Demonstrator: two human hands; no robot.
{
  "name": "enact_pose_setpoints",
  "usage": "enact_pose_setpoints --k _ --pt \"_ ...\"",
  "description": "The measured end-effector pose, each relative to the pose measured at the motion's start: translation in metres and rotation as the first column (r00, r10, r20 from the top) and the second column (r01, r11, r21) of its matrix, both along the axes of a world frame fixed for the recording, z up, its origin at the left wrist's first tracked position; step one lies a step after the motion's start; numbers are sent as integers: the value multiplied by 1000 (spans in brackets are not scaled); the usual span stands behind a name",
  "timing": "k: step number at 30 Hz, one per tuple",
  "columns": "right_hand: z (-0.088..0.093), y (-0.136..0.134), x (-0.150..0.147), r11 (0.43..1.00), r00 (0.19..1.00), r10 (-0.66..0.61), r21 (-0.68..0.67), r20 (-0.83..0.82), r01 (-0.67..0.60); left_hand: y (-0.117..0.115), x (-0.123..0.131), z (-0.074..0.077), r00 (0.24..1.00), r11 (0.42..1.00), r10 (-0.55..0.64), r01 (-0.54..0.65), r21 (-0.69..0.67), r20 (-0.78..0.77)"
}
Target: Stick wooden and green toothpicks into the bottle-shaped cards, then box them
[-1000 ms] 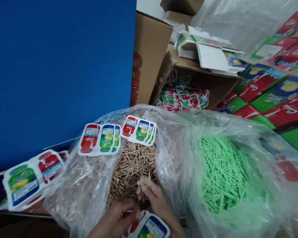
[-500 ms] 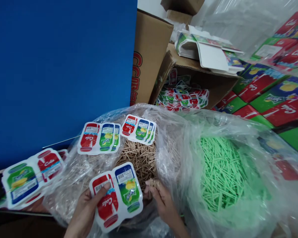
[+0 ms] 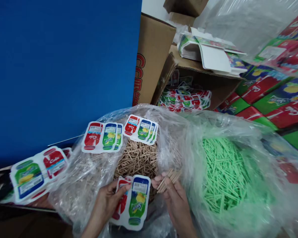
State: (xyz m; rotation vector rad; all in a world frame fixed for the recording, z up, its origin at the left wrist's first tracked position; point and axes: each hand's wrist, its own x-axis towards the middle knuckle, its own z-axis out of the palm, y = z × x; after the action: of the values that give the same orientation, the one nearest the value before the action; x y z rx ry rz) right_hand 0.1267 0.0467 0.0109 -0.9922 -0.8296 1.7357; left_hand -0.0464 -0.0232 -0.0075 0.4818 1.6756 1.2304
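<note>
At lower centre, the left hand (image 3: 104, 201) has fingers clamped on a printed card (image 3: 139, 201); the right hand (image 3: 177, 201) pinches fanned sticks (image 3: 172, 177), which could spill if its fingers loosen.

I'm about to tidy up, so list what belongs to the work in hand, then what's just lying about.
Likely in use:
- white-edged card with red and green printed jars, in the left hand
- thin tan sticks, in the right hand
- heaped brown sticks just beyond the card

Apparently just lying about:
- bright green sticks
- brown cardboard box with red lettering
</note>
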Motion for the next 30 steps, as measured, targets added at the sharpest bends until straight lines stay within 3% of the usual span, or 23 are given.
enact_pose_setpoints --k 2,5,7,10,14,21,24,26,30 --pt "11 1 -4 999 998 10 -33 -64 -12 4 5 -6 974 983 -159 171 60 -161" --pt "18 3 -8 999 998 47 -8 -41 -47 8 9 -3 795 891 -376 451 50 -476" --pt "16 3 -9 994 994 98 38 55 -100 11 10 2 686 841 -445 541 -6 -575" --pt "10 1 -11 972 955 165 126 249 -200 15 10 8 625 809 -492 586 -51 -606" --pt "7 -3 -17 911 882 249 212 399 -353 18 12 9 632 770 -535 638 -16 -560" --pt "5 -4 -17 725 723 259 365 641 -583 12 8 -4 796 788 -560 597 147 -228" --pt "5 -2 -7 667 662 240 375 711 -644 11 5 -7 777 749 -571 626 219 -267" --pt "5 -2 -2 681 666 248 362 704 -637 11 4 -6 752 725 -589 654 217 -297" --pt "7 -6 3 740 805 148 476 574 -475 13 4 -1 739 721 -623 670 179 -255"
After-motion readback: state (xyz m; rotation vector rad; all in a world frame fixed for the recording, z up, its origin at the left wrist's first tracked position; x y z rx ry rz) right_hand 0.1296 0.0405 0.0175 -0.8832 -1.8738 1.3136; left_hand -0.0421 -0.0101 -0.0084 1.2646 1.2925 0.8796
